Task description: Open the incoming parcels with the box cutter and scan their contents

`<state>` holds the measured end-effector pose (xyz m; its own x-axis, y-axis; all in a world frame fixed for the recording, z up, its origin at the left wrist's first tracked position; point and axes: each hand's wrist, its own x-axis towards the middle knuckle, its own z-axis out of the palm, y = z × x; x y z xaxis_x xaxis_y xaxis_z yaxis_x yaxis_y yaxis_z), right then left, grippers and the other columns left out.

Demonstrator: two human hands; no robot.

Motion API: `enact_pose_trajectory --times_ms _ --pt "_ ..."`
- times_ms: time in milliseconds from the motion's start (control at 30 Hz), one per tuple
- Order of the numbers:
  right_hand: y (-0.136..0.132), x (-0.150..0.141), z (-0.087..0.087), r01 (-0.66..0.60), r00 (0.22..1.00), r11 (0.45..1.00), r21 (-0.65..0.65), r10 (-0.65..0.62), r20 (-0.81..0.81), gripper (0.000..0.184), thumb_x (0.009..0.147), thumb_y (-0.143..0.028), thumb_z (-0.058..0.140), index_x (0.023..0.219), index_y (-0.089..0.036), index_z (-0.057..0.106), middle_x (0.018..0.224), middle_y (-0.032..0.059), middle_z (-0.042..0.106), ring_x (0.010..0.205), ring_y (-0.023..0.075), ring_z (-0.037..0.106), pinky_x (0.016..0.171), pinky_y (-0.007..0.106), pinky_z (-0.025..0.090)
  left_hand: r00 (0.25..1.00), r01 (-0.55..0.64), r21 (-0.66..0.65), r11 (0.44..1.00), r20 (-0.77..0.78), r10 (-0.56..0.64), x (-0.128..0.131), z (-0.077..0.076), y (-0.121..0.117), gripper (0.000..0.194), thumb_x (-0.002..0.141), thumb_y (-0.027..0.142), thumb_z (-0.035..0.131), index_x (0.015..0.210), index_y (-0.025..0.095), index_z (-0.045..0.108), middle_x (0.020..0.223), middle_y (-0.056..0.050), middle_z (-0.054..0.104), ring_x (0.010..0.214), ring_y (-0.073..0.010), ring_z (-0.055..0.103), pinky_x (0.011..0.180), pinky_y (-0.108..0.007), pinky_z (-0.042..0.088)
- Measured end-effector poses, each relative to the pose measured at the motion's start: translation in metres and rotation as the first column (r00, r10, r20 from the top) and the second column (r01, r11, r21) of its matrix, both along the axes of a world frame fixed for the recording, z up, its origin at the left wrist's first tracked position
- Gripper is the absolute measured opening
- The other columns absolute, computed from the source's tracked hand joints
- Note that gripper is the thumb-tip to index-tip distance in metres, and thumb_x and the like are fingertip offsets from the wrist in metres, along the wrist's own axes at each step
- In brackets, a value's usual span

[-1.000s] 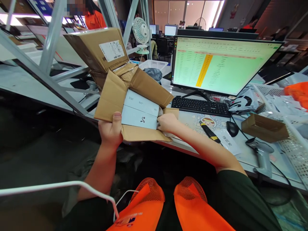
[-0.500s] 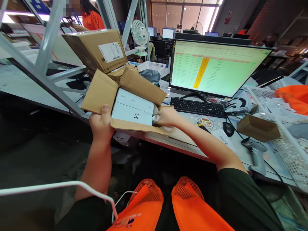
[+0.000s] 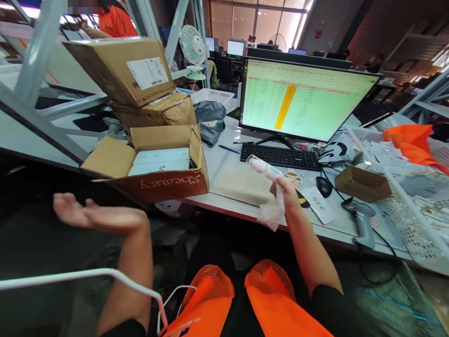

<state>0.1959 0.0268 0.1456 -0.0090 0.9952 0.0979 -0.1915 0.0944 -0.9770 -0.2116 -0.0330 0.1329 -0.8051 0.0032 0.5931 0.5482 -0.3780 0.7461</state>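
My right hand [image 3: 288,194] is closed around a white tube [image 3: 264,167], with clear bubble wrap [image 3: 272,211] hanging below it over the desk's front edge. The tube carries small print too fine to read. Off the desk at the left, my left hand [image 3: 94,216] is held in the air with fingers stretched and nothing in it. Beyond that hand stands an open cardboard box [image 3: 168,188] with "Sbeauty" printed upside down on its front. Inside the box lie flat white boxes [image 3: 159,160] with a black squiggle.
Taped cartons [image 3: 119,70] are stacked behind the open box, beside a grey plastic bag [image 3: 209,119]. A monitor [image 3: 298,100], keyboard [image 3: 280,157], mouse [image 3: 323,186] and barcode scanner [image 3: 363,220] occupy the right. A white basket [image 3: 414,210] and small brown box [image 3: 363,182] stand farther right.
My right hand has come out of the cardboard box and moved right with the tube and bubble wrap. My left hand has let go of the box, which now sits level on the desk.
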Motion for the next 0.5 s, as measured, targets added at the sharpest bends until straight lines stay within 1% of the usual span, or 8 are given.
enact_pose_trajectory --times_ms 33,67,100,133,200,233,367,500 --pt "-0.01 -0.006 -0.01 -0.03 0.998 0.999 -0.034 0.028 -0.052 0.053 0.067 -0.07 0.078 0.066 -0.026 0.048 0.051 -0.0078 0.035 0.045 0.0117 0.032 0.045 0.029 0.034 0.995 0.032 0.156 0.987 -0.097 -0.017 0.032 -0.01 -0.012 0.071 0.079 0.079 0.041 0.12 0.022 0.055 0.133 -0.016 0.061 0.139 -0.0363 0.051 0.114 -0.053 0.043" --pt "-0.02 -0.014 -0.019 -0.067 0.994 0.996 -0.064 0.06 -0.095 0.055 0.067 -0.071 0.077 0.065 -0.026 0.046 0.05 -0.0092 0.03 0.044 0.0106 0.027 0.043 0.028 0.03 0.959 0.26 0.129 0.957 -0.15 -0.24 0.068 -0.019 -0.023 0.069 0.077 0.081 0.052 0.114 0.024 0.06 0.124 -0.015 0.065 0.128 -0.0369 0.06 0.108 -0.052 0.049" --pt "-0.031 -0.023 -0.027 -0.108 0.988 0.99 -0.092 0.096 -0.12 0.056 0.067 -0.072 0.077 0.065 -0.026 0.045 0.051 -0.0095 0.029 0.044 0.0102 0.025 0.043 0.027 0.027 0.803 0.585 -0.06 0.809 -0.099 -0.588 0.103 -0.026 -0.031 0.065 0.077 0.076 0.064 0.116 0.024 0.063 0.124 -0.015 0.067 0.126 -0.0362 0.063 0.106 -0.049 0.051" --pt "-0.041 -0.032 -0.034 -0.15 0.983 0.981 -0.121 0.134 -0.125 0.056 0.068 -0.072 0.077 0.066 -0.026 0.047 0.051 -0.0088 0.031 0.045 0.0106 0.026 0.044 0.027 0.027 0.565 0.816 -0.171 0.552 0.036 -0.824 0.135 -0.031 -0.035 0.066 0.078 0.072 0.072 0.123 0.025 0.063 0.131 -0.016 0.066 0.129 -0.0359 0.063 0.105 -0.048 0.052" --pt "-0.059 -0.046 -0.045 -0.234 0.972 0.955 -0.184 0.225 -0.069 0.055 0.069 -0.075 0.076 0.07 -0.024 0.054 0.053 -0.0061 0.038 0.048 0.0122 0.032 0.046 0.028 0.03 0.194 0.978 -0.118 0.174 0.188 -0.963 0.183 -0.035 -0.033 0.062 0.079 0.069 0.079 0.12 0.024 0.066 0.13 -0.016 0.069 0.129 -0.0352 0.064 0.108 -0.049 0.051" --pt "-0.066 -0.051 -0.049 -0.261 0.965 0.942 -0.211 0.261 -0.032 0.055 0.07 -0.075 0.075 0.074 -0.023 0.059 0.055 -0.0051 0.041 0.049 0.0131 0.034 0.047 0.028 0.031 0.102 0.995 -0.034 0.097 0.218 -0.97 0.197 -0.035 -0.03 0.055 0.08 0.065 0.081 0.114 0.024 0.067 0.125 -0.014 0.071 0.128 -0.034 0.065 0.111 -0.05 0.049" --pt "-0.074 -0.045 -0.055 -0.128 0.991 0.966 -0.225 0.134 0.011 0.052 0.081 -0.073 0.055 0.09 -0.023 0.065 0.059 -0.0046 0.038 0.053 0.0168 0.038 0.052 0.03 0.035 0.025 0.96 0.258 0.11 0.313 -0.949 0.197 -0.035 -0.019 0.031 0.08 0.045 0.086 0.088 0.023 0.065 0.092 -0.003 0.073 0.108 -0.0278 0.074 0.112 -0.053 0.05" --pt "-0.061 -0.021 -0.047 0.101 0.994 0.987 -0.126 -0.097 0.04 0.04 0.08 -0.063 0.033 0.086 -0.026 0.048 0.079 0.0043 0.051 0.08 0.0242 0.059 0.074 0.034 0.049 -0.224 0.974 0.092 -0.205 0.466 -0.856 0.182 -0.049 -0.031 0.03 0.074 0.046 0.086 0.079 0.019 0.073 0.124 -0.015 0.073 0.128 -0.0355 0.064 0.114 -0.054 0.047"
